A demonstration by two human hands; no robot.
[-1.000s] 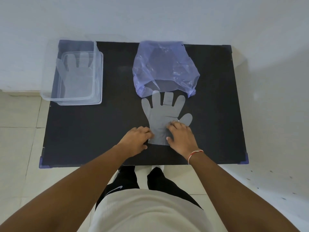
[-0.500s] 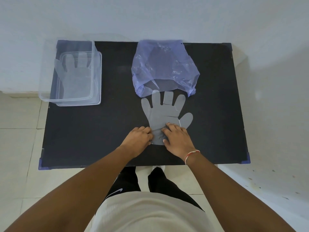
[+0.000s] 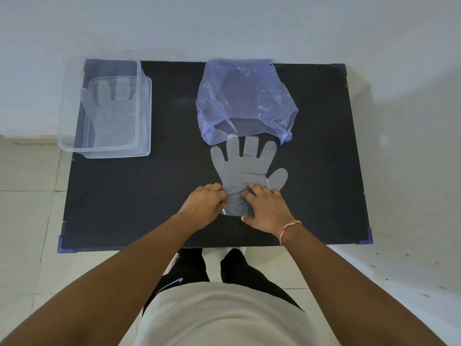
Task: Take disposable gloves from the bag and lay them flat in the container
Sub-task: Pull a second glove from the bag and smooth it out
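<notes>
Glove in hand: a thin, translucent grey plastic disposable glove (image 3: 245, 171) is lying flat on the black rectangular table (image 3: 149, 196), its cuff pointing toward the person and its fingertips reaching up to the mouth of the bag.
Long axis: it is running from near to far, straight ahead of the body, midway between the two arms.
Left hand (image 3: 203, 204): it is resting on the cuff's left edge, fingers curled and close together; whether they are pinching the film I cannot tell.
Right hand (image 3: 265, 211): it is pressing on the cuff's right side, fingers (image 3: 254, 189) slightly spread and flat on the plastic, gripping nothing that shows.
Bag: the crumpled pale-purple plastic bag (image 3: 245, 101) is sitting just beyond the glove.
Container: the clear rectangular plastic container (image 3: 104, 152) is standing well off to the left, already holding a flat glove, so the left hand is probably nearer for the carry.
</notes>
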